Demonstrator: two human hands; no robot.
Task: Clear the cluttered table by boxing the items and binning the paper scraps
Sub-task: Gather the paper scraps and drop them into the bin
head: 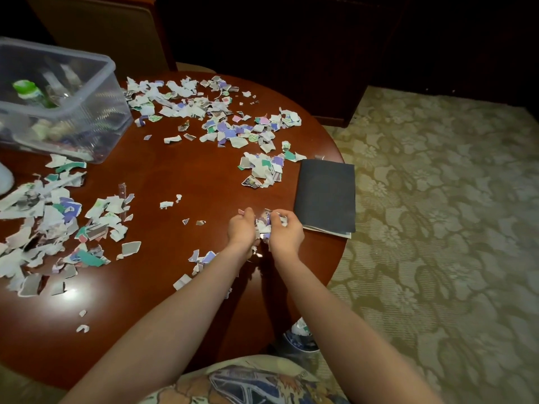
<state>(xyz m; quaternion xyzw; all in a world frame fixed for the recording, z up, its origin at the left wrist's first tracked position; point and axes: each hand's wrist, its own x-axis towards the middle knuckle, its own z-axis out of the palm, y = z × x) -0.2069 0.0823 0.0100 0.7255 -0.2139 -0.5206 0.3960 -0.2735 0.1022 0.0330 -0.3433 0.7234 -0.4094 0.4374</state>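
Forearms (175,316) extend over bench (175,176); left hand (242,228) and right hand (284,231) together clutch wad of paper scraps (264,225); black notebook (326,196) at 3 o'clock.

Both hands met near the right edge of the round brown worktop (186,176). The left hand (241,228) and right hand (284,231) were curled round a bunch of scraps (264,227) held between them. A dark notebook (326,196) lay just beside the right hand, its right side past the rim. Loose paper scraps (204,109) littered the far side, and a second heap (43,228) spread along the left. A clear plastic box (112,68) stood at the far left with a green-capped bottle (27,90) inside. Patterned carpet (437,199) covered the floor to the right.
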